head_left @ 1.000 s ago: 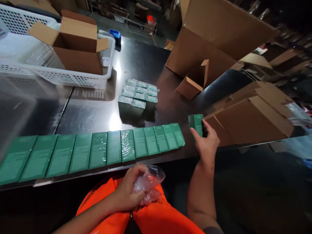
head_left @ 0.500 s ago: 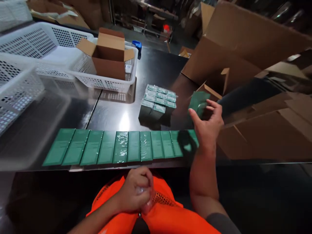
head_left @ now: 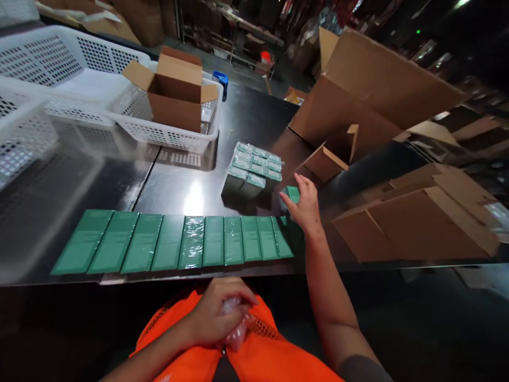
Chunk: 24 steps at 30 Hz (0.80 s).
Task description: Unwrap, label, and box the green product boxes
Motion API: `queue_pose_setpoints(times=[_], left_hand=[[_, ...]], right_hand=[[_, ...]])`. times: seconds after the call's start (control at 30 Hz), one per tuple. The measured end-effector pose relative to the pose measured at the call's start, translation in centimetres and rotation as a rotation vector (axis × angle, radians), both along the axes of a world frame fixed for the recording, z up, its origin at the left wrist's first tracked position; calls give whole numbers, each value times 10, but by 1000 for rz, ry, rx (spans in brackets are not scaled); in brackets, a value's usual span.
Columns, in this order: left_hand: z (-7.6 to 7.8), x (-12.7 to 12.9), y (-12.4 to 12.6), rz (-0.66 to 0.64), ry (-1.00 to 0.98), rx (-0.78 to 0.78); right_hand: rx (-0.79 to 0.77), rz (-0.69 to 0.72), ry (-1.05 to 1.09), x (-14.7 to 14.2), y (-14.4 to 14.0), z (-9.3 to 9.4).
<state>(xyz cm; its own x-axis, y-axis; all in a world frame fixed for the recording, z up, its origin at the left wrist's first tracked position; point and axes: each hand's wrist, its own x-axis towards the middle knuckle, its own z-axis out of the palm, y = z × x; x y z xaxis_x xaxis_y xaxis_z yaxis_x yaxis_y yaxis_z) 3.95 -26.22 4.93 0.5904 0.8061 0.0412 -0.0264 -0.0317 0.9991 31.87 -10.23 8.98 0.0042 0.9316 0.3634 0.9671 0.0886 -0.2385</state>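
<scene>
My right hand (head_left: 305, 206) grips a small green box (head_left: 291, 194) upright on the dark table (head_left: 178, 185), just right of a block of upright green boxes (head_left: 253, 172) wrapped in film. A row of several green boxes (head_left: 175, 245) lies flat along the table's near edge, below that hand. My left hand (head_left: 218, 314) rests at my lap against the orange vest, closed around crumpled clear plastic film (head_left: 236, 330).
A white perforated basket (head_left: 131, 114) at the back left holds an open cardboard box (head_left: 175, 90). A small open carton (head_left: 330, 156) and big cardboard boxes (head_left: 374, 90) stand at the right. Flattened cardboard (head_left: 421, 217) lies on the right side of the table.
My right hand carried the green box from the right end of the flat row up and left, then set it down beside the wrapped block. My left hand squeezed the film tighter.
</scene>
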Motion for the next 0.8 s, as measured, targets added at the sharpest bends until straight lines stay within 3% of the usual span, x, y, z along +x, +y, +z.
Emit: queue_pose_setpoints(times=[0.07,0.13,0.23,0.33,0.47,0.53,0.67,0.8], left_hand=[[1,4,1,6,3,14],[3,6,1,23,19,0],[6,7,0,57,72,-43],[5,7,0,142,93,-177],[3,10,10,319,-215,-546],[5,12,19,430,-448,-608],[19,16,36,575,-655,-613],[31,22,42,433,-660,-678]], right_hand=[[86,203,-83,-26,-1,4],[86,313,-175,-50,1,5],[59,364,-171,-72,5,7],[35,394,35,-79,-6,10],[274,243,566,-87,-64,10],[304,224,769,-94,-102,4],[107,522,630,-95,-155,-8],[27,660,483,-74,-166,-9]])
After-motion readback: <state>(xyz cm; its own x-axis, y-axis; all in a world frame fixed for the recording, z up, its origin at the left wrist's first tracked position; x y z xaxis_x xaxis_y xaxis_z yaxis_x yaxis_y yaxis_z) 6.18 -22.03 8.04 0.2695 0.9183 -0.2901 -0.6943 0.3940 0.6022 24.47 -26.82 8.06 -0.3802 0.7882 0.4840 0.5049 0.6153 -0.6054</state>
